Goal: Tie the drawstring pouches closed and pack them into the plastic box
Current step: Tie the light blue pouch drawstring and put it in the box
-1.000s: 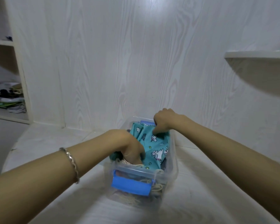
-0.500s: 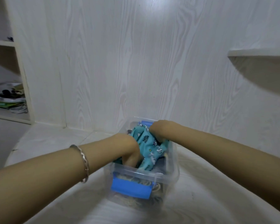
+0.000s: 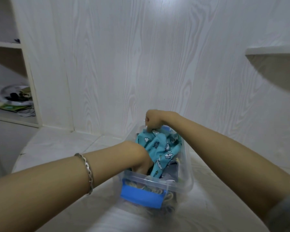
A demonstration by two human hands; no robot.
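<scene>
From my feed I see the clear plastic box sitting on the pale tabletop, its blue latch on the wall nearest me. My right hand is over the far end of the box, fingers curled down into a tight pinch on the top edge of the teal drawstring pouch, the one printed with white clouds and cartoon animals. The pouch hangs crumpled below that hand and runs down into the box toward my left hand.

My left hand is pushed inside the box just left of the teal cloth; the wrist and the fabric cover its fingers, so I cannot tell how far they are spread or whether they hold anything. A silver bracelet circles the forearm behind that hand.

Below the left hand, through the clear wall, I make out pale cord bunched at the bottom, and a grey pouch lies beside the teal one, right of my left hand.
</scene>
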